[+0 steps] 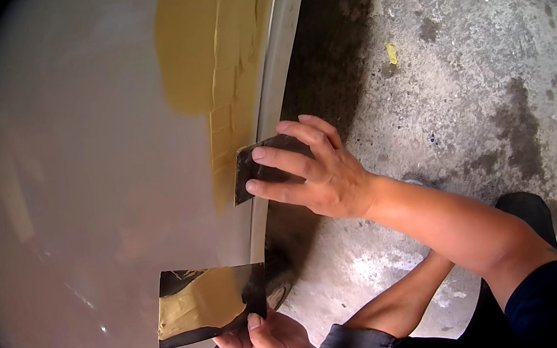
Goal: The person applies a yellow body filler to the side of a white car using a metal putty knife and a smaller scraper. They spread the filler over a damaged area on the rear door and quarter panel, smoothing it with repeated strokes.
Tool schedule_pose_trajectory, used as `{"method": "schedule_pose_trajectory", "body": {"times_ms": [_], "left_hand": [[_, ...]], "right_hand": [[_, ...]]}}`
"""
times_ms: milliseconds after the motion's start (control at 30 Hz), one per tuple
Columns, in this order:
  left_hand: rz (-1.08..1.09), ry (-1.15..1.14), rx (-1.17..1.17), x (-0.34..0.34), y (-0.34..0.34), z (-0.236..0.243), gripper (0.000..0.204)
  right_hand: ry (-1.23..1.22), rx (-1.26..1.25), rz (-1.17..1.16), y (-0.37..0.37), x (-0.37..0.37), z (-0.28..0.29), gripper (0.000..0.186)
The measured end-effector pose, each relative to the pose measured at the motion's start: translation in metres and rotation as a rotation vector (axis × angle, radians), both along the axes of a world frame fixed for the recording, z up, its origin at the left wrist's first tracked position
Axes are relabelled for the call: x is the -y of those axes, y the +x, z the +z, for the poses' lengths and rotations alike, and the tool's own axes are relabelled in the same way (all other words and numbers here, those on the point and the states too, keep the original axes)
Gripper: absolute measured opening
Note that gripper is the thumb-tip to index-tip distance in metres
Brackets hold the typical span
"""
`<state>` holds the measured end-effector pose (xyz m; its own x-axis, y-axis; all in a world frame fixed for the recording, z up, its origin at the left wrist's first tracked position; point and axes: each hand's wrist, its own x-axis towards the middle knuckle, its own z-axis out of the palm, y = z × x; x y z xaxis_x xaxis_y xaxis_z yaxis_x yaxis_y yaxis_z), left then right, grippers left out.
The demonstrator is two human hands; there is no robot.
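A grey car body panel (pixel 99 160) fills the left, with a band of yellow-tan body filler (pixel 188 49) along its lower edge. My right hand (pixel 318 171) presses a dark, flat spreader (pixel 249 175) against the panel at the near end of the filler, fingers splayed over the blade. Below it, my left hand (pixel 270 341) pinches a dark rectangular plate (pixel 181 338) by its edge, thumb on top. A thick smear of the same tan filler covers most of that plate's face.
A light sill strip (pixel 275 64) runs along the panel's edge. Beyond it lies a stained concrete floor (pixel 480 59) with a small yellow scrap (pixel 392 54). Part of a wheel (pixel 278 284) shows behind the plate. My bent leg (pixel 402 297) is at the lower middle.
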<state>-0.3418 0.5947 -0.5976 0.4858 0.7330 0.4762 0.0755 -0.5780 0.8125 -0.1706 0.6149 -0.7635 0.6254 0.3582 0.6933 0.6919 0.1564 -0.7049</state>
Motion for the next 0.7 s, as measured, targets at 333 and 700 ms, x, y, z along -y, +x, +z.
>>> {"method": "schedule_pose_trajectory", "body": {"times_ms": [333,700], "left_hand": [[0.001,-0.002,-0.017,-0.002,0.0,0.002,0.063],[0.093,-0.017,0.047,0.005,0.021,0.001,0.056]], "right_hand": [[0.095,0.063,-0.1,0.062,-0.012,0.012,0.046],[0.018,0.008,-0.02,0.068,0.004,0.002,0.048]]}}
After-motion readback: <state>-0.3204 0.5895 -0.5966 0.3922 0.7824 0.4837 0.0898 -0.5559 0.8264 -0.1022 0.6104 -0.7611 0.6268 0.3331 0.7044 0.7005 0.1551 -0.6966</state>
